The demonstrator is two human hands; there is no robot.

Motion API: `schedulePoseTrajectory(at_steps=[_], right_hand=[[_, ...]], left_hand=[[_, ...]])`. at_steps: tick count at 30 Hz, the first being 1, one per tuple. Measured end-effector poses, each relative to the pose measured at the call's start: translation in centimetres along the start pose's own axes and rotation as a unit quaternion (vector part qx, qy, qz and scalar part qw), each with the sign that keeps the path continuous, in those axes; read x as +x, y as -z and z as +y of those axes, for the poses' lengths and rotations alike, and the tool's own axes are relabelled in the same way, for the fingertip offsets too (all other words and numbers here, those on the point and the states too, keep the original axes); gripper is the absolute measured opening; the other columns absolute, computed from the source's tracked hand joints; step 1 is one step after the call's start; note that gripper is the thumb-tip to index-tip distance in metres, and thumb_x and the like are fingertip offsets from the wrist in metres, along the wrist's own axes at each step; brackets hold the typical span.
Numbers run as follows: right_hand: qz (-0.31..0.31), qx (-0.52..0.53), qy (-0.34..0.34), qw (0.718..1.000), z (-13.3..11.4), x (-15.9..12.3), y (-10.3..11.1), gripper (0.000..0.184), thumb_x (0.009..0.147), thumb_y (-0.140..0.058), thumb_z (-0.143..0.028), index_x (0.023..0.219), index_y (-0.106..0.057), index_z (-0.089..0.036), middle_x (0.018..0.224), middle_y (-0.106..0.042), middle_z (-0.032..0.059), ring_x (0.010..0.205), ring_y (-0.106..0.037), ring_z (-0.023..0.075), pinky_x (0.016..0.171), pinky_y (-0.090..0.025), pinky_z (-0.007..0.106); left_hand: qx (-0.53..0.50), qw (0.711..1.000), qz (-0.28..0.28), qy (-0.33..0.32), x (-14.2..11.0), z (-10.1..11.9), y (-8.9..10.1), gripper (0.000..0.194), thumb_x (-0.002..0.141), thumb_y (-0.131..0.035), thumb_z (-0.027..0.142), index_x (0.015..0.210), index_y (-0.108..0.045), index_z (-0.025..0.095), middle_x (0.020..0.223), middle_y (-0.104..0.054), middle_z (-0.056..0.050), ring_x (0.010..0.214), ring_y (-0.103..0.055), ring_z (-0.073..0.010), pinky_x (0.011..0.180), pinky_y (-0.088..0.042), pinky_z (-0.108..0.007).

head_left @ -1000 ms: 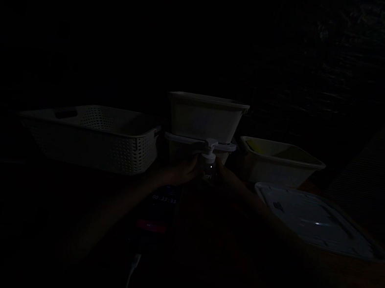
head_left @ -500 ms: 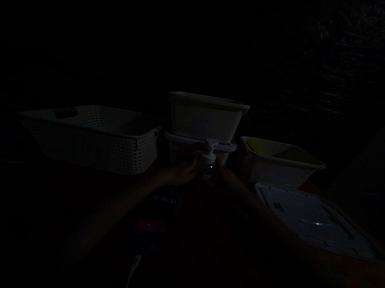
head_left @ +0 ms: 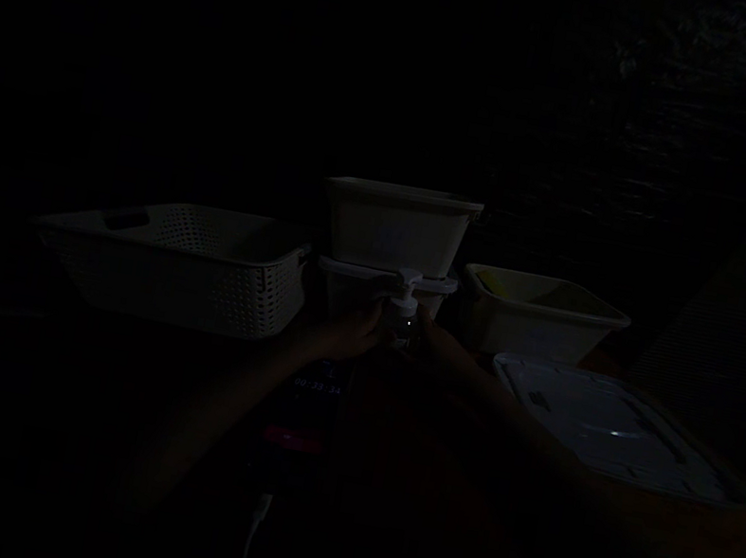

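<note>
The scene is very dark. A small pump bottle (head_left: 403,308) with a white pump head stands on the table in front of two stacked white tubs (head_left: 397,226). My left hand (head_left: 344,337) is wrapped against the bottle's left side. My right hand (head_left: 437,348) closes on its right side. Both forearms reach in from the bottom of the view.
A white woven basket (head_left: 181,260) sits to the left. A white tub with something yellow inside (head_left: 540,313) stands to the right, with a flat white lid (head_left: 613,427) in front of it. A phone showing a timer (head_left: 312,403) lies between my arms.
The hands and bottle stay almost still. The phone's timer has ticked on by one second.
</note>
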State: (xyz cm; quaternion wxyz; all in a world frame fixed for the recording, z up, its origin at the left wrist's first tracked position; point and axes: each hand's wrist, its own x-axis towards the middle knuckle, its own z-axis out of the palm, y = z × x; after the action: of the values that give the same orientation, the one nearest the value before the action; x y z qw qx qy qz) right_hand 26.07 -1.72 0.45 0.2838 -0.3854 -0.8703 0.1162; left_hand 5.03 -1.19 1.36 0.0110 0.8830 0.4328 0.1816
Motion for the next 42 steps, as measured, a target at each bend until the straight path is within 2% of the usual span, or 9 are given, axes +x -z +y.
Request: schedulePoseTrajectory(at_steps=[4,10,16,26,32,38,42], right_hand=[[-0.002,-0.004,-0.008,1.000,-0.1,0.0,0.0,0.081,0.078,-0.057,-0.039,0.141,-0.014,-0.010,0.111,-0.061,0.0212,0.085,-0.065,0.0256,0.066,-0.048,0.034],[-0.007,-0.004,-0.004,1.000,-0.7,-0.1,0.3,0.081,0.078,-0.057,-0.036,0.141,-0.012,-0.011,0.115,-0.060,0.0217,0.088,-0.064,0.0259,0.068,-0.049,0.034],[-0.008,0.012,-0.012,1.000,-0.6,0.0,0.3,0.078,0.078,-0.059,-0.035,0.140,-0.016,-0.012,0.113,-0.062,0.0203,0.085,-0.065,0.0249,0.069,-0.049,0.034],[0.006,0.015,-0.002,1.000,-0.8,-0.1,0.3,0.073,0.078,-0.058,-0.036,0.138,-0.023,-0.012,0.115,-0.060,0.0204,0.088,-0.064,0.0250,0.069,-0.049,0.034],[-0.002,0.022,-0.009,1.000,-0.6,0.0,0.3,0.077,0.077,-0.057,-0.036,0.140,-0.019,-0.010,0.114,-0.060,0.0218,0.087,-0.064,0.0264,0.069,-0.050,0.036],[-0.004,0.011,-0.007,1.000,-0.2,0.0,0.1,0.078,0.077,-0.057,-0.039,0.140,-0.019,-0.012,0.113,-0.060,0.0211,0.084,-0.064,0.0257,0.068,-0.051,0.037],[-0.003,0.010,-0.009,1.000,-0.1,0.1,0.0,0.075,0.078,-0.056,-0.036,0.139,-0.019,-0.012,0.111,-0.061,0.0196,0.083,-0.063,0.0247,0.068,-0.051,0.037]], left_hand=[[-0.011,1.000,-0.002,0.001,-0.1,0.2,0.2,0.064,0.091,-0.033,0.044,0.141,-0.017,0.007,0.147,-0.026,-0.020,0.138,-0.023,-0.0259,0.110,-0.022,-0.043],[0.022,1.000,0.013,-0.009,-0.2,0.2,0.3,0.064,0.091,-0.033,0.047,0.142,-0.017,0.010,0.148,-0.025,-0.018,0.138,-0.022,-0.0270,0.111,-0.020,-0.044],[0.034,0.999,0.004,0.002,-0.1,0.0,0.0,0.064,0.092,-0.032,0.044,0.141,-0.017,0.006,0.147,-0.027,-0.021,0.137,-0.024,-0.0266,0.111,-0.022,-0.042],[0.057,0.998,0.020,-0.012,-0.2,0.6,0.4,0.061,0.091,-0.034,0.041,0.139,-0.021,0.007,0.147,-0.028,-0.019,0.138,-0.023,-0.0258,0.112,-0.019,-0.042],[0.019,1.000,0.008,0.005,-0.2,0.6,0.4,0.063,0.091,-0.029,0.048,0.142,-0.018,0.011,0.147,-0.028,-0.018,0.136,-0.027,-0.0263,0.109,-0.026,-0.044],[0.031,0.999,0.021,0.003,-0.1,0.1,0.1,0.066,0.089,-0.032,0.051,0.142,-0.020,0.013,0.145,-0.032,-0.017,0.136,-0.026,-0.0284,0.110,-0.023,-0.044],[0.037,0.999,0.011,0.005,-0.1,-0.4,-0.2,0.068,0.089,-0.031,0.052,0.143,-0.016,0.013,0.147,-0.028,-0.018,0.137,-0.025,-0.0299,0.110,-0.021,-0.048]])
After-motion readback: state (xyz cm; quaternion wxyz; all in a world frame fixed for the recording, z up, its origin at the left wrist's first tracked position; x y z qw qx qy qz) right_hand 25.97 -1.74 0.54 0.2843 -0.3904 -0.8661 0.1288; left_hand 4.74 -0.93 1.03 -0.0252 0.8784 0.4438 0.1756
